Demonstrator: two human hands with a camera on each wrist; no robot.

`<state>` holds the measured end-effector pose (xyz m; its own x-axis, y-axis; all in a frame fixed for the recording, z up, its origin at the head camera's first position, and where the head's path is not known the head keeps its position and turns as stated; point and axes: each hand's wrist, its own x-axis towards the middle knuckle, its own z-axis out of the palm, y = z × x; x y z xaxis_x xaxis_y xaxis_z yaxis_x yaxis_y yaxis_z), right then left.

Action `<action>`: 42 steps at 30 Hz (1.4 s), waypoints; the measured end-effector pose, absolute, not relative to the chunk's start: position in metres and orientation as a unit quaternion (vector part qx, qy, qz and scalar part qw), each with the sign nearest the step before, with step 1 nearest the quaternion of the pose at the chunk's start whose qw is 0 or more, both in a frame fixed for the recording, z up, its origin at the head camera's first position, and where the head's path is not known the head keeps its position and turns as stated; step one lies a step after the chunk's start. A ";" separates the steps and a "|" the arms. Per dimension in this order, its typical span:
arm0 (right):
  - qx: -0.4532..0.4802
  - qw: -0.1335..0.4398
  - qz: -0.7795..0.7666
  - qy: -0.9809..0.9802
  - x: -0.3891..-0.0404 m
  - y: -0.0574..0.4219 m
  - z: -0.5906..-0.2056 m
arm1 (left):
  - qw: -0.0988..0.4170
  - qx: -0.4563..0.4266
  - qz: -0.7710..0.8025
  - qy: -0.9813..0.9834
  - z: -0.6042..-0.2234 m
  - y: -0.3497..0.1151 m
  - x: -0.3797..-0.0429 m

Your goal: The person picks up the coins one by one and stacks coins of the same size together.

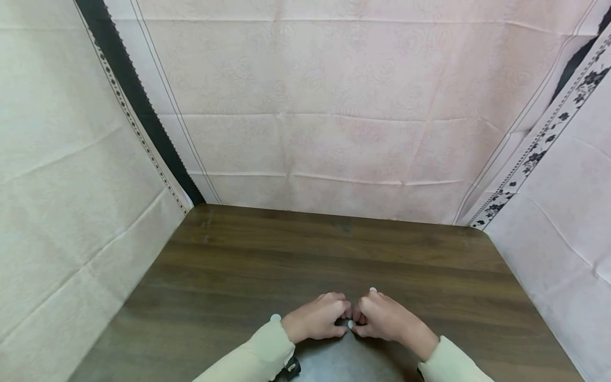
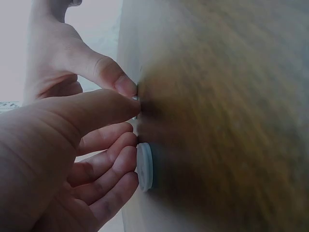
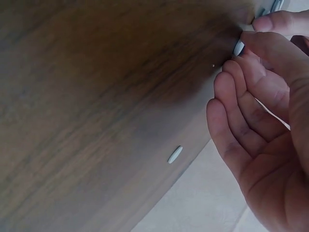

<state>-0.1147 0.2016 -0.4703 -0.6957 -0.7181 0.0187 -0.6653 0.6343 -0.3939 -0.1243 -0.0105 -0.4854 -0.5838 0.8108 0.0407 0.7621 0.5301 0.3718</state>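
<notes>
Both hands meet low in the middle of the head view, close over the wooden table. Between their thumb tips is a small white disc [image 1: 350, 324]. The left hand [image 1: 321, 317] has its thumb at one edge of it, fingers curled toward the tabletop. The right hand [image 1: 384, 318] holds it near the tips of thumb and curled fingers; its pale edge [image 3: 238, 47] shows there in the right wrist view. A second white disc [image 1: 373, 289] lies just beyond the right knuckles. A third disc [image 1: 275, 317] is beside the left sleeve cuff.
The brown wooden table [image 1: 334, 254] fills the lower middle, with rounded far corners. Pale cloth [image 1: 334, 95] hangs behind it and along both sides, with black-patterned borders. A dark wrist device [image 1: 289, 368] shows below the left cuff.
</notes>
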 end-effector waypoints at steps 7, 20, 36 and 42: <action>-0.404 0.056 -0.195 0.892 -0.113 0.202 -0.473 | 0.069 0.439 0.193 0.875 -0.485 -0.006 -0.123; -0.426 0.067 -0.221 0.875 -0.115 0.210 -0.473 | 0.082 0.403 0.223 0.884 -0.480 0.001 -0.118; -0.409 0.071 -0.184 0.891 -0.135 0.248 -0.438 | 0.062 0.406 0.204 0.889 -0.482 -0.001 -0.116; -0.394 0.058 -0.157 0.904 -0.146 0.256 -0.432 | 0.063 0.403 0.206 0.889 -0.483 -0.002 -0.116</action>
<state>-0.1461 0.2564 -0.4325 -0.6833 -0.7299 0.0187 -0.6933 0.6407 -0.3298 -0.1160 -0.0016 -0.4828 -0.6664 0.7436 0.0543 0.6916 0.5893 0.4176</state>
